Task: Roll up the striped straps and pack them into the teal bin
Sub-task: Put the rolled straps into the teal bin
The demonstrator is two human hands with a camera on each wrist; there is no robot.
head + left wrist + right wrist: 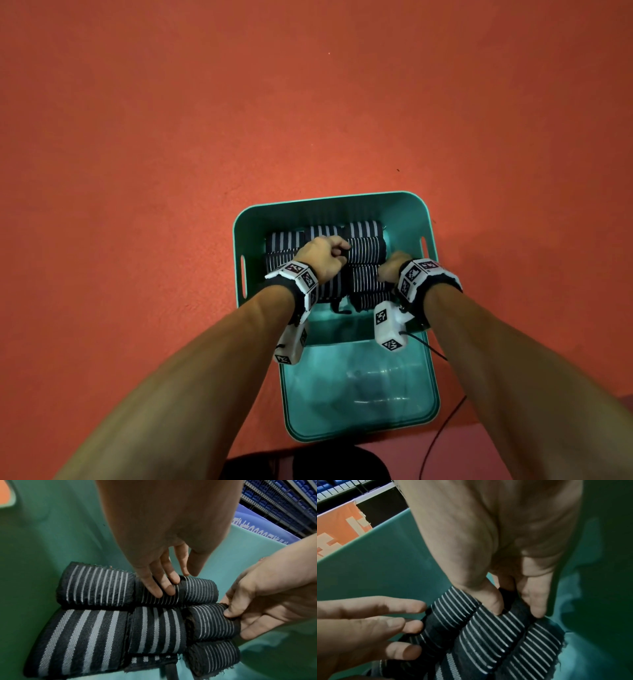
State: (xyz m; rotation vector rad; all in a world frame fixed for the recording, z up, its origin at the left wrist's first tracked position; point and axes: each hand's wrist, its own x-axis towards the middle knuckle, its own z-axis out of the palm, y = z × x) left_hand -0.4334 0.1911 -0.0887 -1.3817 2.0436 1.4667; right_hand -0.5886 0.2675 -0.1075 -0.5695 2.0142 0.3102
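Observation:
The teal bin (pixel 342 197) stands on an orange surface and holds several rolled black straps with white stripes. Wide-striped rolls (pixel 77 635) lie at its left, thin-striped rolls (pixel 364 250) at its right. My left hand (pixel 322 258) reaches into the bin, its fingers (pixel 164 586) pressing on top of a thin-striped roll (pixel 197 591) at the back. My right hand (pixel 388 269) is at the bin's right wall (pixel 599 574). It pinches the end of the neighbouring thin-striped roll (pixel 488 635) between thumb (pixel 493 601) and fingers. Part of the roll pile is hidden under both hands.
A teal lid (pixel 359 383) lies flat just in front of the bin, under my wrists. A black cable (pixel 435 435) runs from the right wrist across the surface. A dark shape (pixel 301 462) sits at the bottom edge. Orange surface (pixel 308 102) stretches beyond the bin.

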